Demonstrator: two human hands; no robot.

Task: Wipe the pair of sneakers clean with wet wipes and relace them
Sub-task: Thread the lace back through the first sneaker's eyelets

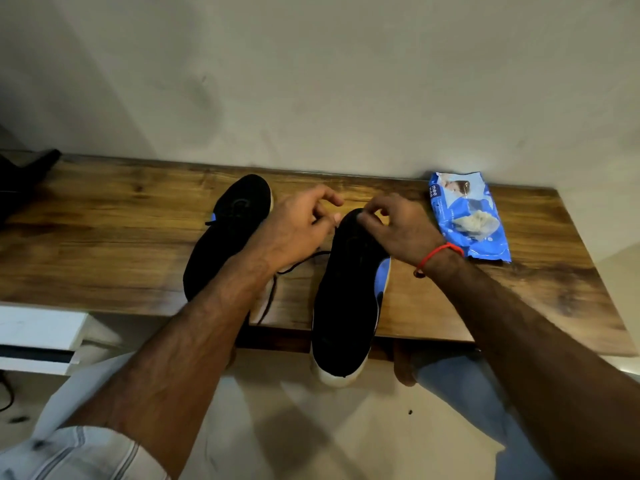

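Observation:
Two black sneakers with white soles lie on a wooden table (104, 237). The left sneaker (225, 237) is partly hidden behind my left forearm. The right sneaker (346, 306) juts over the table's front edge. My left hand (301, 226) pinches a black lace (301, 261) beside the right sneaker's far end. My right hand (398, 226) pinches at that same far end of the right sneaker; whether it holds lace or fabric is unclear. A loose stretch of lace trails between the shoes.
A blue pack of wet wipes (467, 216) lies at the back right of the table, against the pale wall. A dark object (24, 174) sits at the far left. A white unit (38, 337) stands below left. My legs and a foot show under the table.

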